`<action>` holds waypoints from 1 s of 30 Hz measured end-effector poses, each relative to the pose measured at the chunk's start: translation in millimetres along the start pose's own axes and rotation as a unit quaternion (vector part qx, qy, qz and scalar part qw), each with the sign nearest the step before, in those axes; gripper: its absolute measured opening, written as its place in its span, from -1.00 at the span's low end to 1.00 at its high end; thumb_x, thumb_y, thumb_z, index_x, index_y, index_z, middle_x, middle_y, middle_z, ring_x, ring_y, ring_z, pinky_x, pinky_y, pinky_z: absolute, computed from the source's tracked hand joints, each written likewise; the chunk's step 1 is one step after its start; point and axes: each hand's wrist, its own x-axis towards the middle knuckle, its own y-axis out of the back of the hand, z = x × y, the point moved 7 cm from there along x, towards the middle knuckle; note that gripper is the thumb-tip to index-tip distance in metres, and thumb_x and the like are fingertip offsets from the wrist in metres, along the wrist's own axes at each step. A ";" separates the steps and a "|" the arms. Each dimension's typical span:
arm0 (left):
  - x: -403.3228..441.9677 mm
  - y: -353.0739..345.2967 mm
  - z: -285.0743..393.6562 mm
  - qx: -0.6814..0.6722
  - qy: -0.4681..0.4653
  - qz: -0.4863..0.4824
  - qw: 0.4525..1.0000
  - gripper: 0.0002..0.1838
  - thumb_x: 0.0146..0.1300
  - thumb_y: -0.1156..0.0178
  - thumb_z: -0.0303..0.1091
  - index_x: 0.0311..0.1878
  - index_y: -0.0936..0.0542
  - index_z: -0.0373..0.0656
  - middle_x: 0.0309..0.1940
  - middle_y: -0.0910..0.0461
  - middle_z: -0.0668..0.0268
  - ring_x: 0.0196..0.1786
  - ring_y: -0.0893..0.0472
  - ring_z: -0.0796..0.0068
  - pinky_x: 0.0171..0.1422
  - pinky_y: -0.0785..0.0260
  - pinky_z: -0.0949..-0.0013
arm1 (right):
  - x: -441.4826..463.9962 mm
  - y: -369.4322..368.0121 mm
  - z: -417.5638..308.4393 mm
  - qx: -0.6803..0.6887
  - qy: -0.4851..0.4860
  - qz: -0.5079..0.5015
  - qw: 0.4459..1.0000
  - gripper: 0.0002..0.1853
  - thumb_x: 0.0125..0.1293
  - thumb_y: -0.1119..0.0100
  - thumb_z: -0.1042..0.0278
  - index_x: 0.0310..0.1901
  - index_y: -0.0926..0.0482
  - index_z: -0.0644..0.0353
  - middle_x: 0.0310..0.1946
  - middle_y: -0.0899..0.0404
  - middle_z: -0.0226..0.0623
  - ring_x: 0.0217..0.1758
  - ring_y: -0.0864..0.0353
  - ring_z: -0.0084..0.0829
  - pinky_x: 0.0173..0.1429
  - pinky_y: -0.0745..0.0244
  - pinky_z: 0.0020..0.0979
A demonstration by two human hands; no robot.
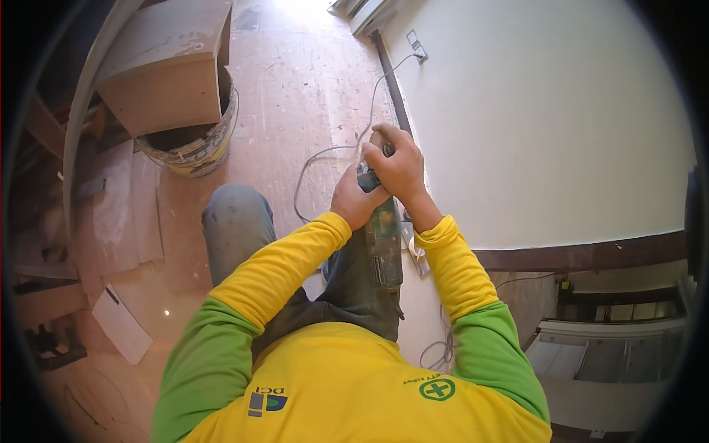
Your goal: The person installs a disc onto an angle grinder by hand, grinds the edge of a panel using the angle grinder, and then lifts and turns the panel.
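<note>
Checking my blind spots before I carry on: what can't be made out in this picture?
All in the head view:
- Power tool: its front end is largely covered by the left hand and right hand.
- Bucket: its contents are lost in shadow and behind the box-like piece; its worn print is too small to read.
- Grey cord: its run disappears behind the left sleeve.

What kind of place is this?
It looks like a room being built or fixed up: there's a power tool, a grubby bucket and a scuffed, marked floor.
</note>
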 end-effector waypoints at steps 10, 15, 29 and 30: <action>-7.8 -7.9 24.2 0.226 -0.097 0.109 0.963 -0.24 0.03 -0.43 0.11 0.09 -0.46 -0.32 -0.04 -0.55 -0.08 0.06 -0.53 -0.11 0.23 -0.36 -0.01 | -74.0 2.8 85.7 0.473 -0.124 0.023 0.872 -0.21 0.46 -0.20 0.02 0.51 -0.12 0.32 0.38 -0.32 -0.09 0.39 -0.35 -0.25 0.45 -0.26 -0.26; -7.2 -20.8 24.4 0.265 -0.094 0.106 0.954 -0.22 0.04 -0.39 0.14 0.12 -0.40 -0.29 0.04 -0.49 -0.04 0.19 -0.44 -0.04 0.29 -0.21 -0.05 | -94.9 7.2 78.8 0.372 -0.150 -0.026 0.916 0.11 0.23 -0.46 -0.08 0.53 0.01 0.43 0.42 -0.23 0.06 0.51 -0.23 -0.15 0.54 -0.14 -0.20; -3.0 -20.9 16.6 0.252 -0.083 0.100 0.959 -0.18 0.02 -0.40 0.15 0.18 -0.39 -0.25 0.10 -0.46 -0.04 0.24 -0.40 -0.05 0.32 -0.20 -0.06 | -104.9 11.7 90.2 0.246 -0.225 0.047 0.941 0.19 0.15 -0.49 -0.20 0.53 0.00 0.40 0.27 -0.44 -0.08 0.23 -0.48 -0.41 0.28 -0.41 -0.41; 0.3 -20.5 10.0 0.235 -0.078 0.108 0.963 -0.17 0.01 -0.41 0.15 0.18 -0.38 -0.26 0.11 -0.45 -0.05 0.24 -0.39 -0.07 0.33 -0.20 -0.08 | -110.6 15.7 77.2 0.186 -0.250 0.032 0.950 0.17 0.17 -0.47 -0.17 0.53 0.02 0.43 0.28 -0.44 0.03 0.25 -0.50 -0.31 0.28 -0.42 -0.36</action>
